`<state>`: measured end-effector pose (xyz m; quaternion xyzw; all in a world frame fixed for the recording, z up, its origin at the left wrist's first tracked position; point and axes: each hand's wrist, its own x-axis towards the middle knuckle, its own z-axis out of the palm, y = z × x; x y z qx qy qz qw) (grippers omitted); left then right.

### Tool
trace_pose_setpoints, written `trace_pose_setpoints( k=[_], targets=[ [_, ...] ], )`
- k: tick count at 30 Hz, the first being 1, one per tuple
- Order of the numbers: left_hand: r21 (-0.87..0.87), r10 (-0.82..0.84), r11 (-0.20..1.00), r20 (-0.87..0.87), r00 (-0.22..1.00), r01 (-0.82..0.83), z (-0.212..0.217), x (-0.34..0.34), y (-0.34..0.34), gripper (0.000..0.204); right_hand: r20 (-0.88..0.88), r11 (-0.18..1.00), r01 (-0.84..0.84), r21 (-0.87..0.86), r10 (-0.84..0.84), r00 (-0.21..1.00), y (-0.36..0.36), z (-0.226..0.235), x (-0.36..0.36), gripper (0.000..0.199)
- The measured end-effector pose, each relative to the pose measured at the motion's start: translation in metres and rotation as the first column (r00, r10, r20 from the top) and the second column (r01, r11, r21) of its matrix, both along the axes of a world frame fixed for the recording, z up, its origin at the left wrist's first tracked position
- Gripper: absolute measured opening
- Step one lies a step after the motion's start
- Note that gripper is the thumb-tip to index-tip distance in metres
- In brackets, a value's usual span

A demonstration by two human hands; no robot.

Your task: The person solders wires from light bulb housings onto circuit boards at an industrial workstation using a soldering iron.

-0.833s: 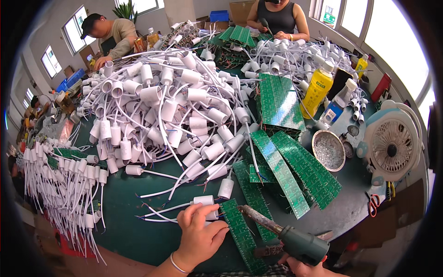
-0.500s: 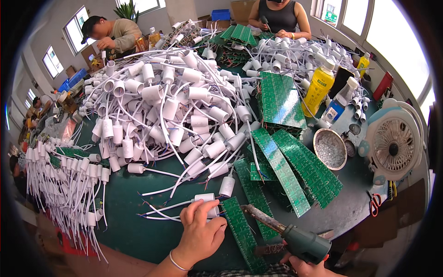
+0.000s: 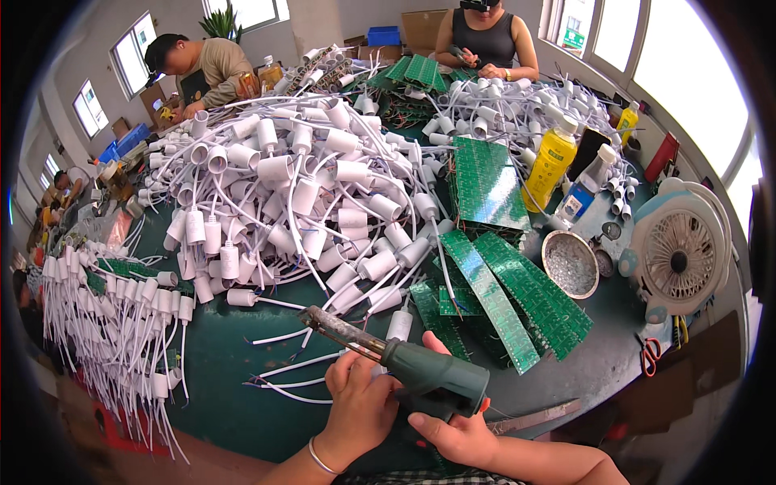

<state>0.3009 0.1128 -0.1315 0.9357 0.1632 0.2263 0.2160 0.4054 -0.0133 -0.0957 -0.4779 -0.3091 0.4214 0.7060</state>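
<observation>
My right hand (image 3: 457,432) is wrapped round the handle of a green soldering gun (image 3: 432,373). Its scorched metal nose points up and left, over the fingers of my left hand (image 3: 360,412). Those fingers are curled over a white lamp holder (image 3: 378,370), mostly covered by the hand and the gun. White cables (image 3: 295,368) with thin bare-ended wires run out leftward from there. Just beyond the gun stands another white lamp holder (image 3: 399,325). Green circuit board strips (image 3: 489,299) lie to the right of it; what lies beneath the gun body is hidden.
A large heap of white lamp holders (image 3: 275,168) fills the table's middle; more hang over the left edge (image 3: 121,315). To the right are a metal bowl (image 3: 571,264), bottles (image 3: 551,162), a fan (image 3: 679,259), scissors (image 3: 649,356) and a flat metal strip (image 3: 533,416). Two people work across the table.
My right hand has raised the soldering gun and brought it left, across my left hand. The near circuit board strip is now covered. My left hand has shifted slightly right and down.
</observation>
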Motion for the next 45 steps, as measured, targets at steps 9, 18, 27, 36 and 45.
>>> trace_pose_setpoints(
  k=[9,18,27,36,45],
  targets=[
    [-0.163,-0.05,0.985,0.059,0.997,0.059,0.004,-0.003,0.014,0.02,0.206,1.0,0.02,-0.005,-0.019,0.978,0.004,-0.011,0.0,0.087],
    [-0.237,-0.062,0.968,0.099,0.993,0.084,0.002,-0.003,0.015,0.014,0.043,0.998,0.051,-0.038,-0.05,0.998,0.001,-0.006,0.002,0.079],
    [-0.122,-0.001,0.993,0.036,0.999,0.006,0.001,0.002,0.008,0.015,0.021,0.942,0.08,-0.325,-0.078,0.997,-0.094,0.009,0.019,0.036],
    [-0.002,-0.007,1.0,0.041,0.999,0.007,0.0,0.008,0.002,0.017,0.138,0.833,0.24,-0.498,-0.197,0.971,-0.136,0.002,-0.001,0.019],
    [0.102,-0.008,0.995,0.033,0.999,0.005,-0.003,0.004,0.001,0.019,0.306,0.82,0.294,-0.491,-0.154,0.939,-0.118,0.011,-0.001,0.029]
  ],
)
